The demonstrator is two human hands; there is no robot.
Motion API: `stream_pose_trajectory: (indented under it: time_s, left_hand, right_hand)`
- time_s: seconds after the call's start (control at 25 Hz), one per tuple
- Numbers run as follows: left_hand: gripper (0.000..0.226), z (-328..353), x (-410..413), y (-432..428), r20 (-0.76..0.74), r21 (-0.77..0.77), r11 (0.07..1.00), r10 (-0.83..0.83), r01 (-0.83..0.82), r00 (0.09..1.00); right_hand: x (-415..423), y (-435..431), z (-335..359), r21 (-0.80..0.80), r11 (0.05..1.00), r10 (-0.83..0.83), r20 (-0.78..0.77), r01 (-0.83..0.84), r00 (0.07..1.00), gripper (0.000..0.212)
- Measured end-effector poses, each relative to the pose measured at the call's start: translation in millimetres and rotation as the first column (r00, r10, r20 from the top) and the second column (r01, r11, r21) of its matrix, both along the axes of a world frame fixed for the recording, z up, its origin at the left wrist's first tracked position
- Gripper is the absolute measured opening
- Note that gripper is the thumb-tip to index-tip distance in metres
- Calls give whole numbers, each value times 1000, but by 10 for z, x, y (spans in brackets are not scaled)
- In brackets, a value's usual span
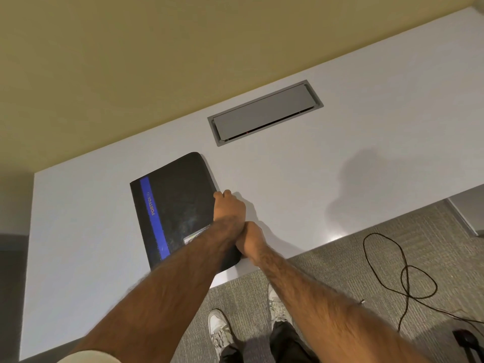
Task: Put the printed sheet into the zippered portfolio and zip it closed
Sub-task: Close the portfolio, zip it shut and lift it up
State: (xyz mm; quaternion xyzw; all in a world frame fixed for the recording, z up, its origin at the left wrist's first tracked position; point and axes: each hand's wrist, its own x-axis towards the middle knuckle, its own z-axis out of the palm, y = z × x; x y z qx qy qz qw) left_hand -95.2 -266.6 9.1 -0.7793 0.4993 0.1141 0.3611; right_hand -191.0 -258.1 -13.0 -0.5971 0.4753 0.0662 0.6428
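Observation:
A black zippered portfolio (180, 200) with a blue stripe lies closed and flat on the white table (340, 142). My left hand (229, 206) reaches across its cover. The fingers are curled tight at the portfolio's right edge, and what they pinch is hidden. My right hand (250, 241) is just nearer, closed on the portfolio's near right corner, and touches my left wrist. A small pale printed patch (195, 235) shows on the cover beside my left forearm. I cannot tell whether it is the sheet or a label.
A grey cable hatch (264, 111) is set flush in the table behind the portfolio. The table's front edge runs just below my hands. A black cable (392, 271) loops on the carpet at the right, and my shoes (220, 328) stand below.

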Motion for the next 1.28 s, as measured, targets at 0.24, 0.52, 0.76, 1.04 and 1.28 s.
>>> stream_pose_trajectory:
  time_s: [0.24,0.52,0.76,1.04,1.28]
  left_hand:
    - [32,-25,130,23,16,-82,990,-113,114,993]
    - [47,27,482,-71,-70,-262,963,47,-64,996]
    - [56,27,858,-278,-117,-286,931,201,-227,973]
    - [50,-74,1492,-570,-192,-374,862,290,-343,938]
    - [43,-80,2123,-790,-409,-331,738,449,-588,794]
  right_hand:
    - [28,16,38,-43,999,-5,-52,2,999,6]
    - [-1,23,-44,-90,996,20,-97,-29,995,11]
    - [-20,4,-167,-105,993,50,-114,-62,992,4]
    - [-19,-11,-256,-92,994,31,-196,-50,980,11]
    - [-34,-36,-193,-50,996,53,-259,-68,964,13]
